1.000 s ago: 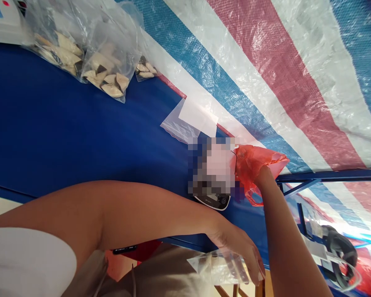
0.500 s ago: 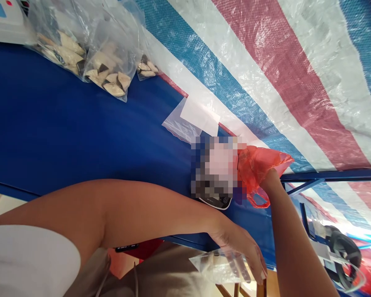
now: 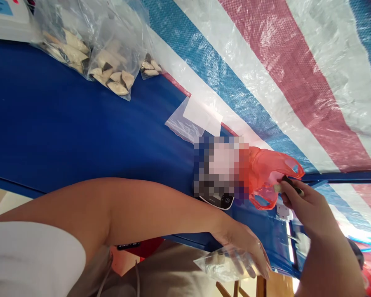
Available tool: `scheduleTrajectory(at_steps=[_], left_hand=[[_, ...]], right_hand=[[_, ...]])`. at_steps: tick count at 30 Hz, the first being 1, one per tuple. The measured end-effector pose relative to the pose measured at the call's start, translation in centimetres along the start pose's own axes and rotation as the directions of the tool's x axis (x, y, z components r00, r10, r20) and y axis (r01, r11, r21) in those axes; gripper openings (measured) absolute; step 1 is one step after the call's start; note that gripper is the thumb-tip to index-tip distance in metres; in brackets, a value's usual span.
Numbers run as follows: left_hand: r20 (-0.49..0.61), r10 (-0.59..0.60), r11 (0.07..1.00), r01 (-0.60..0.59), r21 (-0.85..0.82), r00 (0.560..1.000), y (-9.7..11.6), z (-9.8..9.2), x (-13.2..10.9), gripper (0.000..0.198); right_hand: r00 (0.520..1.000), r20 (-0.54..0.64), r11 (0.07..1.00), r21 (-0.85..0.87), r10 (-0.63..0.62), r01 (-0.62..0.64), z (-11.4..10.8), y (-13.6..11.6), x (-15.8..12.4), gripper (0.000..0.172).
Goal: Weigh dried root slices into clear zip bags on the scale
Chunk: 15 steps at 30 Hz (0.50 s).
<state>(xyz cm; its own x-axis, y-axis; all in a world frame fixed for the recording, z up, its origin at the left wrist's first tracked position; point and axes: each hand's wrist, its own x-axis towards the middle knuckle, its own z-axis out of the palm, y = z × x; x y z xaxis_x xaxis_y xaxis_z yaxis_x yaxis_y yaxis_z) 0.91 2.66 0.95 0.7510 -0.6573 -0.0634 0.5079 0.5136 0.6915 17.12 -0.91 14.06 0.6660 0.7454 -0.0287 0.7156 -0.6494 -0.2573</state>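
My left hand (image 3: 245,249) reaches below the blue table's (image 3: 64,136) near edge and grips a small clear plastic bag (image 3: 224,264) with pale pieces inside. My right hand (image 3: 303,204) has its fingers pinched on a small pale and dark piece (image 3: 286,184), just outside the mouth of a red plastic bag (image 3: 266,173) that lies on the table. A blurred-out device with a white rim (image 3: 218,200) sits left of the red bag.
Several clear bags of pale wedge pieces (image 3: 111,70) lie at the table's far left. An empty clear bag with a white label (image 3: 193,119) rests near the striped tarp (image 3: 281,62). A white appliance (image 3: 3,18) stands at the top left corner.
My right hand has come out of the red bag, moved right and now pinches a small piece. The left hand and its clear bag have barely moved.
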Motion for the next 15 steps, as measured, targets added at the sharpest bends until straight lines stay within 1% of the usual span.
scheduleTrajectory(at_steps=[2, 3, 5, 6, 8, 11, 13, 15], left_hand=[[-0.024, 0.057, 0.998, -0.056, 0.037, 0.998, 0.1, 0.4, -1.0, 0.050], [-0.047, 0.086, 0.995, -0.083, 0.058, 0.995, 0.2, 0.7, -1.4, 0.048], [-0.090, 0.109, 0.991, -0.102, 0.082, 0.990, 0.3, 1.1, -2.0, 0.048], [-0.105, 0.104, 0.992, -0.096, 0.083, 0.989, 0.4, 1.2, -2.1, 0.050], [-0.112, 0.084, 0.994, -0.076, 0.080, 0.990, 0.4, 1.4, -2.1, 0.053], [-0.105, 0.091, 0.992, -0.081, 0.099, 0.990, 0.2, 1.4, -1.8, 0.049], [-0.116, 0.091, 0.990, -0.077, 0.116, 0.989, 0.1, 1.3, -1.7, 0.046], [-0.143, 0.079, 0.990, -0.060, 0.129, 0.987, 0.1, 1.2, -1.7, 0.044]], right_hand=[[0.992, 0.070, 0.988, 0.109, 0.102, -0.110, -0.7, 0.7, -3.3, 0.056], [0.986, 0.125, 0.978, 0.162, 0.115, -0.134, -0.8, 1.1, -5.0, 0.057], [0.970, 0.224, 0.950, 0.271, 0.092, -0.153, -0.3, 1.9, -8.4, 0.056], [0.961, 0.259, 0.931, 0.320, 0.093, -0.176, 0.2, 2.2, -9.9, 0.056], [0.952, 0.290, 0.900, 0.381, 0.100, -0.210, 1.3, 2.5, -12.4, 0.056], [0.954, 0.286, 0.898, 0.392, 0.090, -0.202, 2.5, 2.4, -14.3, 0.053], [0.956, 0.274, 0.888, 0.406, 0.104, -0.213, 2.9, 2.2, -14.4, 0.053], [0.952, 0.277, 0.865, 0.438, 0.129, -0.245, 3.0, 2.0, -14.1, 0.058]])
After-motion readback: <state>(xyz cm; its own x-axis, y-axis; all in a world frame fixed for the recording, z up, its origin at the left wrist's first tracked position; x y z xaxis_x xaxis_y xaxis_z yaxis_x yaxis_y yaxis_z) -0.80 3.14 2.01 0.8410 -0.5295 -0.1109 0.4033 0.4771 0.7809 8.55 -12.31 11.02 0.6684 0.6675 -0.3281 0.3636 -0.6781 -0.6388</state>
